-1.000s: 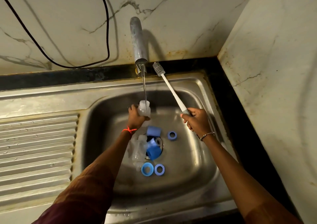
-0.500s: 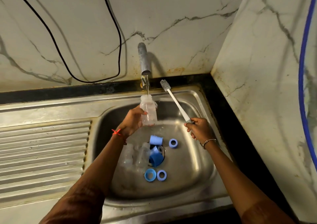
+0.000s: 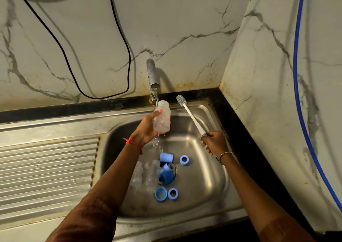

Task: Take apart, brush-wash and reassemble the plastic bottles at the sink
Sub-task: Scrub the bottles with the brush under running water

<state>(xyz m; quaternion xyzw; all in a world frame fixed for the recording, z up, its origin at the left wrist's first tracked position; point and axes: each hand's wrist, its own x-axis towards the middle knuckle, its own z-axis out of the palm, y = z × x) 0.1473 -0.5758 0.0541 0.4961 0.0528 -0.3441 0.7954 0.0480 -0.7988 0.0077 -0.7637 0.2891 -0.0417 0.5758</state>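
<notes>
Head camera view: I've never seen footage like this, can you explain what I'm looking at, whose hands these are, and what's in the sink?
There is no machine here. A person wears a camera on the head, so you see what they see, looking down. The left hand grips a clear plastic bottle, uncapped, under water running from the tap. The right hand holds a white bottle brush, outside the bottle. In the steel sink lie more clear bottles, a blue cap and blue rings.
</notes>
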